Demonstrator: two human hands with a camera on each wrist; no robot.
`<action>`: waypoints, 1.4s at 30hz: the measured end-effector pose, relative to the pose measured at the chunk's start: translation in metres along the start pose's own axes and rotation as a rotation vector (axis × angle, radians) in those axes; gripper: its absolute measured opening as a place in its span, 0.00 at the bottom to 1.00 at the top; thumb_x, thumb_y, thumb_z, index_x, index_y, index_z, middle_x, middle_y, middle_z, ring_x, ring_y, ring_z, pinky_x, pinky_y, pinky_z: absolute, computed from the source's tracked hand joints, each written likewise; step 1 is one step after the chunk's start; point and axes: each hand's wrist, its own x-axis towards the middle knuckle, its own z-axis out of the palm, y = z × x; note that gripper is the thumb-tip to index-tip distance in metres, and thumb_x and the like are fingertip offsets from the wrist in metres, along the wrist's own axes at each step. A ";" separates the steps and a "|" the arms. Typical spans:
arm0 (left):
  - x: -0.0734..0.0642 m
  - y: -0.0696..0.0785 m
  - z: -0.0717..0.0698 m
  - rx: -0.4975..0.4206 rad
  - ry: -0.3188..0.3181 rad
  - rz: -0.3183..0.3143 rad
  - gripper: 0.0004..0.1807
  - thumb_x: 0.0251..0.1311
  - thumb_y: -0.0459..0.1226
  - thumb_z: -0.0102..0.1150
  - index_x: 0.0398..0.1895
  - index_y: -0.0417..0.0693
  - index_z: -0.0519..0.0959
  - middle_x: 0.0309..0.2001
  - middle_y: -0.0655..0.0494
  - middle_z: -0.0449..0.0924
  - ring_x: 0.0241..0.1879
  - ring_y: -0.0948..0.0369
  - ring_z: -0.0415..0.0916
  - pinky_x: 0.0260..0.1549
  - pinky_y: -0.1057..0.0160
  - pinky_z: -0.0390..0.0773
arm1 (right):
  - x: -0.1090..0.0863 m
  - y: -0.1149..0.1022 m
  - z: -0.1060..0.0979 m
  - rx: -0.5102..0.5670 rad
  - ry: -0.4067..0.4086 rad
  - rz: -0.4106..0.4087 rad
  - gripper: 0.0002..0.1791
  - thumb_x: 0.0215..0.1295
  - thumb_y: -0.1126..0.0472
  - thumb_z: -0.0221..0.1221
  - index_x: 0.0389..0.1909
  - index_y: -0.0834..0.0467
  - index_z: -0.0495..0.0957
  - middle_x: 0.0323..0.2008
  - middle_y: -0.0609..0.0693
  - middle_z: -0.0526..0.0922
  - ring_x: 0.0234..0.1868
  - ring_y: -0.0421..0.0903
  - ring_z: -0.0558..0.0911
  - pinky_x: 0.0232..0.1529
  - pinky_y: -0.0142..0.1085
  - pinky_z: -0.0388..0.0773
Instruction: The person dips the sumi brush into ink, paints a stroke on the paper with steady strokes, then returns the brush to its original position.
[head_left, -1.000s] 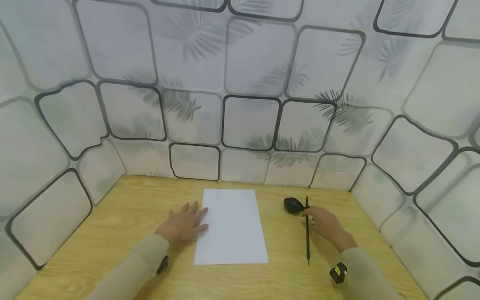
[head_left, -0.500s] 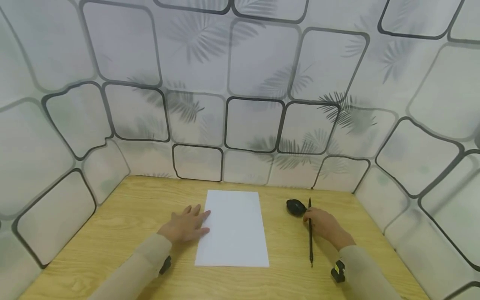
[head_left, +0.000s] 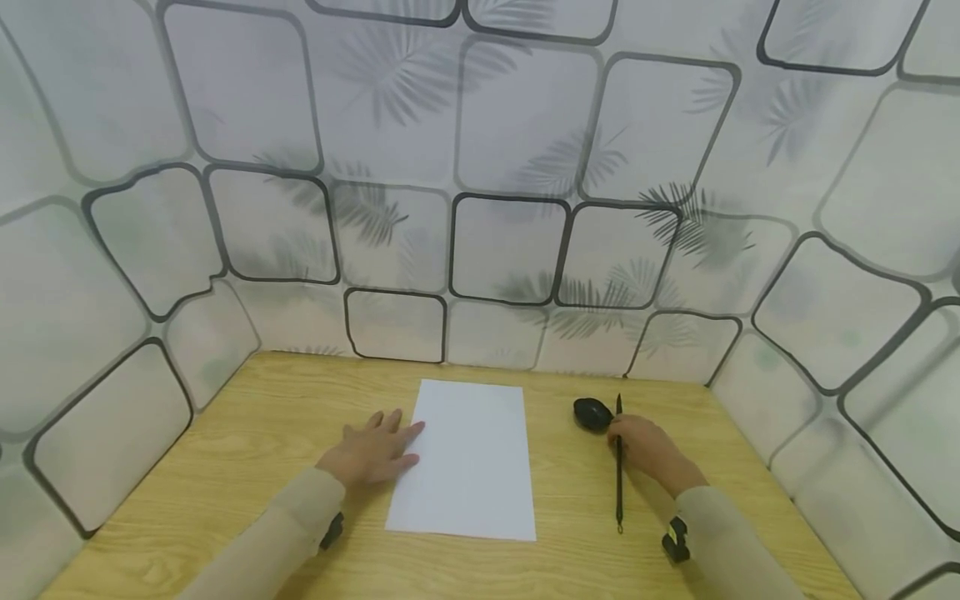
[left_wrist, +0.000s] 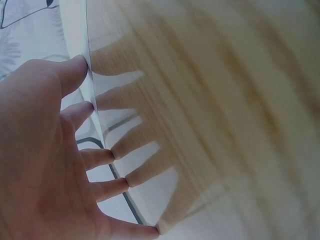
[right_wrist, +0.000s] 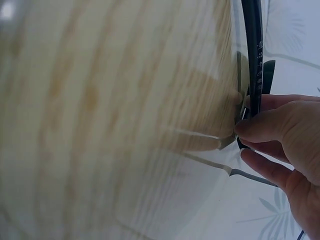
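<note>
A white sheet of paper (head_left: 465,467) lies on the table in the head view. My left hand (head_left: 371,452) is spread flat at its left edge, with the index fingertip and thumb over the paper. In the left wrist view the fingers (left_wrist: 102,190) are straight and their tips meet the glossy tabletop. To the right, my right hand (head_left: 651,450) pinches a slim black brush (head_left: 619,483) near its pointed end between thumb and fingers. The brush handle (right_wrist: 254,55) carries small pale lettering. Just left of the fingers sits a black spoon-shaped dish (head_left: 592,414), its handle end hidden by the hand.
The wood-grain table (head_left: 300,387) is enclosed at the back and both sides by patterned cloth walls (head_left: 510,250). A dark camera band (head_left: 676,540) hangs under the right wrist, another (head_left: 332,531) under the left.
The view has shifted slightly. The paper has turned a little, its top edge moving right and its lower right corner dropping. Both hands stay almost in place, the right still on the brush.
</note>
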 end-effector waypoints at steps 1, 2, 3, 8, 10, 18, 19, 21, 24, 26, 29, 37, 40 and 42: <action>0.000 0.000 0.000 -0.002 -0.001 0.001 0.34 0.77 0.57 0.44 0.81 0.59 0.59 0.81 0.34 0.53 0.77 0.27 0.51 0.61 0.12 0.50 | 0.000 0.001 0.001 0.005 0.012 -0.008 0.11 0.56 0.77 0.67 0.27 0.57 0.85 0.31 0.52 0.86 0.37 0.54 0.87 0.43 0.48 0.86; 0.000 0.001 0.000 -0.002 -0.002 0.000 0.34 0.77 0.57 0.44 0.81 0.59 0.59 0.81 0.33 0.53 0.77 0.27 0.51 0.61 0.12 0.50 | 0.000 0.002 0.001 0.010 0.025 -0.019 0.11 0.56 0.77 0.67 0.26 0.57 0.85 0.31 0.51 0.85 0.37 0.54 0.87 0.43 0.47 0.86; 0.000 0.001 0.000 -0.001 -0.003 -0.001 0.34 0.77 0.57 0.44 0.81 0.59 0.59 0.81 0.33 0.53 0.77 0.27 0.51 0.61 0.12 0.50 | -0.001 0.002 0.002 0.008 0.033 -0.025 0.11 0.55 0.77 0.68 0.26 0.57 0.85 0.30 0.51 0.85 0.36 0.53 0.86 0.43 0.47 0.86; 0.003 -0.001 0.003 0.009 -0.007 0.002 0.34 0.77 0.58 0.44 0.82 0.59 0.59 0.81 0.33 0.52 0.77 0.27 0.51 0.60 0.12 0.51 | -0.001 0.004 -0.004 0.009 0.102 -0.059 0.09 0.53 0.73 0.72 0.28 0.58 0.84 0.31 0.50 0.85 0.36 0.53 0.86 0.43 0.47 0.85; 0.004 -0.003 0.004 0.011 -0.007 0.006 0.34 0.77 0.58 0.44 0.82 0.59 0.58 0.80 0.33 0.52 0.77 0.26 0.51 0.60 0.12 0.51 | 0.000 0.005 -0.009 0.016 0.146 -0.068 0.09 0.53 0.73 0.72 0.29 0.58 0.83 0.32 0.50 0.86 0.36 0.53 0.86 0.43 0.48 0.85; 0.006 -0.005 0.004 0.010 -0.013 0.003 0.34 0.77 0.58 0.44 0.81 0.60 0.59 0.80 0.33 0.53 0.77 0.26 0.51 0.59 0.12 0.52 | 0.005 0.005 -0.034 0.137 0.320 0.010 0.14 0.53 0.80 0.70 0.38 0.63 0.84 0.36 0.56 0.89 0.37 0.55 0.88 0.40 0.47 0.87; 0.006 -0.005 0.004 0.012 -0.015 0.001 0.34 0.77 0.58 0.44 0.82 0.60 0.59 0.80 0.33 0.53 0.77 0.26 0.51 0.59 0.12 0.52 | 0.006 0.004 -0.038 0.177 0.343 0.029 0.14 0.54 0.80 0.69 0.40 0.64 0.84 0.37 0.57 0.89 0.37 0.55 0.89 0.40 0.47 0.87; 0.006 -0.005 0.004 0.011 -0.017 0.000 0.35 0.77 0.58 0.44 0.81 0.59 0.59 0.80 0.33 0.53 0.76 0.26 0.52 0.59 0.12 0.53 | 0.009 0.002 -0.044 0.250 0.394 0.079 0.12 0.58 0.78 0.68 0.41 0.65 0.85 0.37 0.58 0.90 0.37 0.57 0.90 0.40 0.47 0.88; 0.007 -0.003 0.002 0.005 -0.023 -0.009 0.35 0.77 0.58 0.45 0.82 0.58 0.59 0.80 0.33 0.53 0.77 0.26 0.51 0.59 0.12 0.53 | 0.014 -0.001 -0.052 0.337 0.456 0.165 0.08 0.63 0.74 0.67 0.42 0.63 0.85 0.38 0.58 0.91 0.37 0.55 0.91 0.40 0.44 0.89; 0.008 -0.003 0.001 0.002 -0.026 -0.014 0.35 0.77 0.58 0.46 0.81 0.57 0.59 0.80 0.33 0.54 0.77 0.27 0.52 0.59 0.12 0.54 | 0.016 -0.002 -0.056 0.374 0.476 0.227 0.06 0.67 0.69 0.66 0.43 0.62 0.85 0.39 0.58 0.91 0.38 0.47 0.91 0.41 0.38 0.89; 0.008 -0.001 -0.001 0.005 -0.029 -0.022 0.35 0.77 0.57 0.47 0.81 0.56 0.60 0.80 0.34 0.54 0.77 0.27 0.52 0.59 0.13 0.55 | 0.018 -0.003 -0.062 0.450 0.488 0.310 0.07 0.71 0.63 0.64 0.45 0.61 0.85 0.43 0.59 0.90 0.38 0.30 0.86 0.42 0.24 0.85; 0.008 0.001 -0.005 0.023 -0.013 -0.001 0.35 0.76 0.57 0.47 0.80 0.53 0.61 0.79 0.32 0.57 0.76 0.28 0.55 0.60 0.16 0.60 | 0.022 -0.007 -0.074 0.677 0.537 0.456 0.16 0.74 0.54 0.62 0.50 0.62 0.85 0.52 0.60 0.88 0.37 0.23 0.83 0.43 0.16 0.78; 0.007 0.001 -0.005 0.030 -0.017 -0.005 0.35 0.77 0.57 0.47 0.81 0.54 0.61 0.79 0.33 0.57 0.76 0.28 0.55 0.60 0.16 0.61 | 0.025 -0.007 -0.073 0.722 0.524 0.508 0.18 0.74 0.53 0.63 0.52 0.63 0.84 0.53 0.59 0.88 0.37 0.23 0.83 0.45 0.16 0.78; 0.007 0.001 -0.004 0.031 -0.017 -0.006 0.35 0.77 0.57 0.47 0.80 0.53 0.61 0.79 0.33 0.57 0.75 0.28 0.55 0.59 0.16 0.61 | 0.027 -0.006 -0.070 0.755 0.524 0.545 0.18 0.73 0.54 0.64 0.53 0.64 0.83 0.52 0.58 0.89 0.36 0.25 0.84 0.44 0.17 0.78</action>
